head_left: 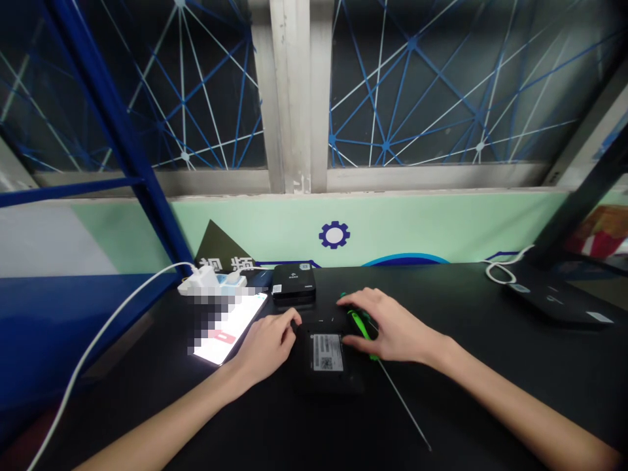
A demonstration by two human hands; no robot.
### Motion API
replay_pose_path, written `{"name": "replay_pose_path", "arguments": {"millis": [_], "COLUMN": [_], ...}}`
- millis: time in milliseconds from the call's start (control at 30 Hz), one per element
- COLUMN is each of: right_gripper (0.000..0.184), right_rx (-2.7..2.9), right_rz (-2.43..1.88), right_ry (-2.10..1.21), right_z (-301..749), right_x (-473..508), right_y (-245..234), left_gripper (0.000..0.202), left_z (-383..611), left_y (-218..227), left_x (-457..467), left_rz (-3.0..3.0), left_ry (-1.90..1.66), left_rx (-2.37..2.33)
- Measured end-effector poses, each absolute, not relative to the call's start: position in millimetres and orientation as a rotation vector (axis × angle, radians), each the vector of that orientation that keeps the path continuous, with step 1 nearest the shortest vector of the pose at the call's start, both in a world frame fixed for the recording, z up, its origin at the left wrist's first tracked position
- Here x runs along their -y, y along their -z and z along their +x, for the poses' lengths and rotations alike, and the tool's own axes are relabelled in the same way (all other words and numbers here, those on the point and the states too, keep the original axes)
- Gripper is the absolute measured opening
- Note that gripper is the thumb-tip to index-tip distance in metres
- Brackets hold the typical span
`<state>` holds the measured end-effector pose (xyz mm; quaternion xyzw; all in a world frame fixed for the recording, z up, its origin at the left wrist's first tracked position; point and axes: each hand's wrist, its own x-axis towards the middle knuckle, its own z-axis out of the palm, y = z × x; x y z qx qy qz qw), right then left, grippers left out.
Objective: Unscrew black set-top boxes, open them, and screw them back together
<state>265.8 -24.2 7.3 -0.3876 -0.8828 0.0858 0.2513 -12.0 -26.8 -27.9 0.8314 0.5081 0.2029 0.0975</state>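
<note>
A flat black box, like a set-top box, lies on the dark table with its white printed label facing up. My left hand has its fingers curled at the box's left upper edge, the index fingertip against the corner. At the opposite side, my right hand is closed round a screwdriver with a green and black handle. Its long thin shaft points down to the right, away from the box. The right thumb reaches the box near the label; the palm side is hidden.
Behind the left hand lies a phone with a lit screen. A second black box stands at the back, beside a white power strip with plugs. Another black box and a white cable are far right.
</note>
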Motion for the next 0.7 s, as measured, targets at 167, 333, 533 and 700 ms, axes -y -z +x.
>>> {"name": "replay_pose_path", "arguments": {"millis": [167,333,533,700], "right_gripper": [0.08,0.088,0.087,0.081], "right_rx": [2.576,2.634,2.588,2.543], "right_rz": [-0.916,-0.893,-0.914,-0.924], "right_ry": [-0.341,-0.362,-0.348,-0.363], "right_z": [259,253,251,249], "right_x": [38,43,46,47], "right_y": [-6,-9,-6,-4], "left_gripper": [0.022,0.02,0.019,0.017], "left_z": [-15,-16,-16,-17], "left_y": [27,26,28,29], "left_x": [25,24,22,21], "left_rz": [2.51,2.506,2.515,2.513], "left_ry": [-0.512,-0.511,-0.495,-0.495], "left_rx": [-1.64,-1.644,-1.631,-1.617]}}
